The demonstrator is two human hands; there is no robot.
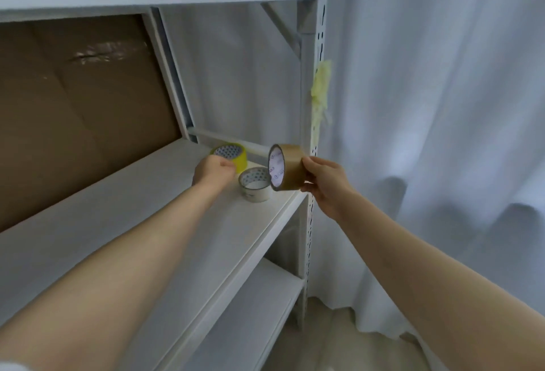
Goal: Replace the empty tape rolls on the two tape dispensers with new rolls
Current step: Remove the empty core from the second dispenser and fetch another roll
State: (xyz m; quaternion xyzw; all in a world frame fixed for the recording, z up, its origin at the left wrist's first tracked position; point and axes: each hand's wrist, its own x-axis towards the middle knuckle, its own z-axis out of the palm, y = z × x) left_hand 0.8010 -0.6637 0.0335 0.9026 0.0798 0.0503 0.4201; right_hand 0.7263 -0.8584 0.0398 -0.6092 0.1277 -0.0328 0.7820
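While the brown tape roll (287, 168) was held on edge in the right hand (324, 185), above the front corner of the white shelf (132, 223), the thumb was laid over its outer band and the fingers were curled under it, so it was firmly gripped. The left hand (213, 171) was stretched to the yellow tape roll (231, 156), which lay flat near the back of the shelf. The fingers were curled at its near wall and the roll seemed to be pinched there, though the blur allowed no full certainty. A clear tape roll (256, 184) lay flat between them, just beside the brown one.

Such full rolls were judged to be stiff and rather light, with a smooth outer band that could slip. A hold across the width, or with fingers through the core, was considered safest.

No tape dispenser was seen. The upright post (312, 105) stood just beside the right hand and could be knocked, and a crumpled scrap of yellowish tape (321, 84) was stuck on it higher up. A cardboard box (73, 105) filled the left of the shelf, well apart, and a pale curtain (442, 105) hung behind.
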